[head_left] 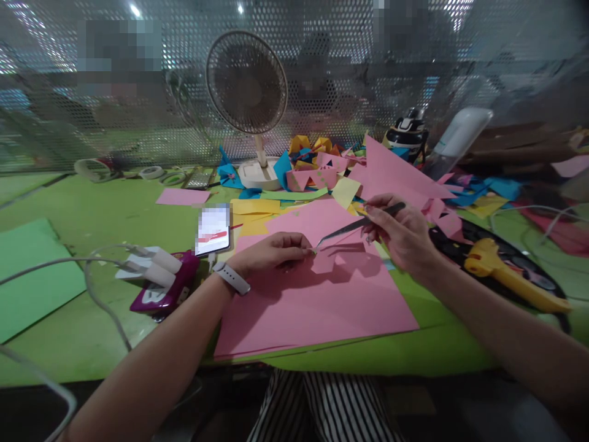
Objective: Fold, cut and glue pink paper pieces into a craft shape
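Observation:
In the head view my right hand (398, 236) grips a pair of dark tweezers (354, 227), their bent tip pointing left and down. That tip meets the fingertips of my left hand (289, 250), which are pinched together. A tiny pale speck shows at the pinch, too small to name. Both hands are above a large sheet of pink paper (317, 313) on the green table, and their shadows fall on it. My left wrist wears a grey band.
A phone (213, 230) and a purple power block with white chargers (168, 285) stand left. At right lies a yellow glue gun (515, 276) on a black tray. Behind are a fan (247, 83), a large pink folded sheet (396, 172), and coloured paper pieces.

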Demonstrator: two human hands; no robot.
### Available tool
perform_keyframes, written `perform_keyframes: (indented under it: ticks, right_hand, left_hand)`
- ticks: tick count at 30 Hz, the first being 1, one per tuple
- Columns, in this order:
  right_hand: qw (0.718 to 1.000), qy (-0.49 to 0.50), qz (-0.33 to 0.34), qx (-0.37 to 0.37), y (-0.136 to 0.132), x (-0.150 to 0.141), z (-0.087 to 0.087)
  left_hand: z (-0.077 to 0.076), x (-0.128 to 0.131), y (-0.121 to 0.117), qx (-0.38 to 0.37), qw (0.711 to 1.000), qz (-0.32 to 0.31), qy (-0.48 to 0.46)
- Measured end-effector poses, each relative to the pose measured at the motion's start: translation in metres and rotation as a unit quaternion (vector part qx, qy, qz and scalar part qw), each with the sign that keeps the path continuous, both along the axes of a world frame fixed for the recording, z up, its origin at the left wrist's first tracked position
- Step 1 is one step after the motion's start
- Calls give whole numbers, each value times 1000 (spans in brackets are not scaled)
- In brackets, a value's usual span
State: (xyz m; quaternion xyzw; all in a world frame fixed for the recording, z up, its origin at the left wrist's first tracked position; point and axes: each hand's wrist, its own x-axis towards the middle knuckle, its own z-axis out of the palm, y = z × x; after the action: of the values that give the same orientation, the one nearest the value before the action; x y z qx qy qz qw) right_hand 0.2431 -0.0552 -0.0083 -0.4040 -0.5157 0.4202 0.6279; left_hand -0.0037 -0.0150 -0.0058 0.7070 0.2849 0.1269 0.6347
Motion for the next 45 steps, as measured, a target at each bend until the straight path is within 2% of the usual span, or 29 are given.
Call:
perform_keyframes:
  ticks: [3, 5, 8, 11, 13, 16, 22, 29, 34, 39, 45]
  right_hand:
    - [1000, 8, -19, 18, -1, 1, 5]
    - [999, -16, -7, 29, -2, 0, 7]
    - [992, -104, 47, 49, -2, -4, 2]
    - [967, -220, 108, 67, -2, -9, -6]
    - [951, -278, 122, 65, -3, -10, -9]
    - [940, -316, 119, 49, -5, -10, -9]
    - [940, -316, 120, 54, -2, -10, -12]
    - [954, -268, 125, 44, 0, -14, -17]
    - [954, -274, 109, 51, -2, -16, -15]
    - [951, -282, 108, 63, -6, -20, -17]
    - [945, -304, 78, 88, -6, -20, -16]
  left_hand:
    - [1, 0, -1, 2, 1000, 3, 6]
    - [2, 1, -2, 3, 1000, 6, 9]
    - [5, 1, -4, 7, 1000, 11, 17]
    - [8, 2, -6, 12, 999, 8, 29]
    - [9, 4, -8, 12, 999, 5, 34]
    - [10, 6, -10, 12, 999, 9, 30]
    - [9, 8, -12, 34, 999, 29, 30]
    - [8, 9, -14, 45, 998, 36, 32]
    - [4, 12, -15, 93, 993, 64, 41]
    - [0, 12, -12, 136, 989, 41, 39]
    - [5, 9, -12, 116, 991, 48, 47]
